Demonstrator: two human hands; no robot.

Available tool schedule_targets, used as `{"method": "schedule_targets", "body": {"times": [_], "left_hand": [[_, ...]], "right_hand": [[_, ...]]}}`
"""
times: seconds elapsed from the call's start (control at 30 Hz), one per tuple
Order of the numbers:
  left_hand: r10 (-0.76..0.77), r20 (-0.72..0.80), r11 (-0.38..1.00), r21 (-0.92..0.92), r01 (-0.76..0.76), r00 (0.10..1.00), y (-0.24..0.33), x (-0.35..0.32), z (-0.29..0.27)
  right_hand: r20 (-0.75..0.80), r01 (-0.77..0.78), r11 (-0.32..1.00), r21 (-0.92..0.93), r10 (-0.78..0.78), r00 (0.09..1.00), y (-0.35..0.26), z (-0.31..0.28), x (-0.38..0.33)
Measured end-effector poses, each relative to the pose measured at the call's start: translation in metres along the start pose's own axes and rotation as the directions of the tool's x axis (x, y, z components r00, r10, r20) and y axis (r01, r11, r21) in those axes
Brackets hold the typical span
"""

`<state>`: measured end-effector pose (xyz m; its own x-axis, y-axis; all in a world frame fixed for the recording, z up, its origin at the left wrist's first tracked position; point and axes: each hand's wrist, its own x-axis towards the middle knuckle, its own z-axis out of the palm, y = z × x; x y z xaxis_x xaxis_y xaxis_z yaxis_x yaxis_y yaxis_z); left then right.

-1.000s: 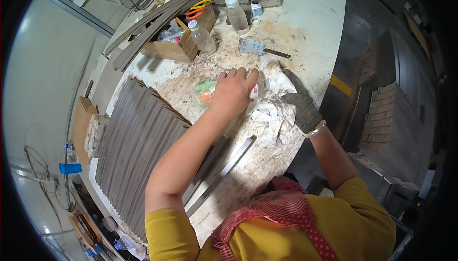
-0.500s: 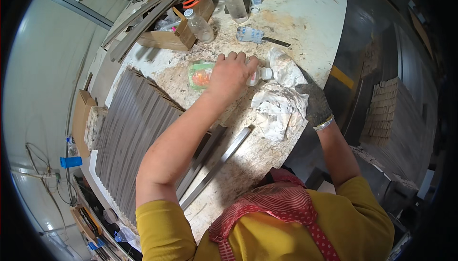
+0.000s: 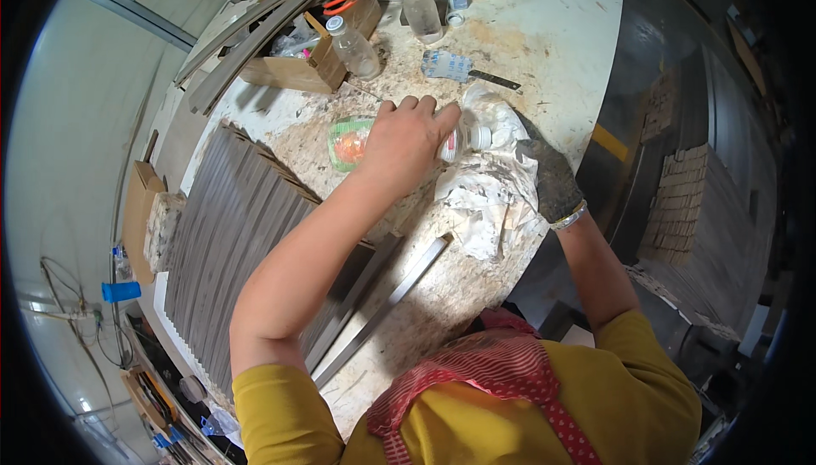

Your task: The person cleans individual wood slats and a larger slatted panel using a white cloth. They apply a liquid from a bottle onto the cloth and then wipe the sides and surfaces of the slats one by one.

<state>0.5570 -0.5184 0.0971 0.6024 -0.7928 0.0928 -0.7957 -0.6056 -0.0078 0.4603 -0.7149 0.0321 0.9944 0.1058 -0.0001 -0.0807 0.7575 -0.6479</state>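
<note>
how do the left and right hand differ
The left hand is bare; the right hand wears a dark glove. The left hand grips a bottle; the right hand is at the white cloth. Both arms come from yellow sleeves.

Left fingers [image 3: 448,117] curled palm-down, right forearm [image 3: 600,273] angled inward

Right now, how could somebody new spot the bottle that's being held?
Find the big, dirty white table, then the bare left hand above it. That hand grips the clear bottle: it's on its side, while the two clear bottles beyond it stand upright.
</note>
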Motion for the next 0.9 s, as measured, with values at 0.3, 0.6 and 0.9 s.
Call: {"method": "schedule_targets", "body": {"times": [0.3, 0.6, 0.9], "left_hand": [[0.010, -0.014, 0.999, -0.033, -0.011, 1.000, 0.001, -0.005, 0.002], [0.032, -0.031, 0.997, 0.074, -0.030, 0.999, 0.001, -0.004, 0.011], [0.043, 0.009, 0.997, 0.069, -0.043, 0.999, 0.005, -0.009, 0.014]], "right_hand": [[-0.041, -0.030, 1.000, -0.007, 0.030, 0.999, 0.011, 0.004, 0.010], [-0.069, 0.005, 0.999, -0.041, -0.008, 0.998, 0.026, -0.001, -0.003], [-0.126, -0.087, 0.986, 0.145, 0.105, 0.986, 0.019, -0.011, -0.012]]}}
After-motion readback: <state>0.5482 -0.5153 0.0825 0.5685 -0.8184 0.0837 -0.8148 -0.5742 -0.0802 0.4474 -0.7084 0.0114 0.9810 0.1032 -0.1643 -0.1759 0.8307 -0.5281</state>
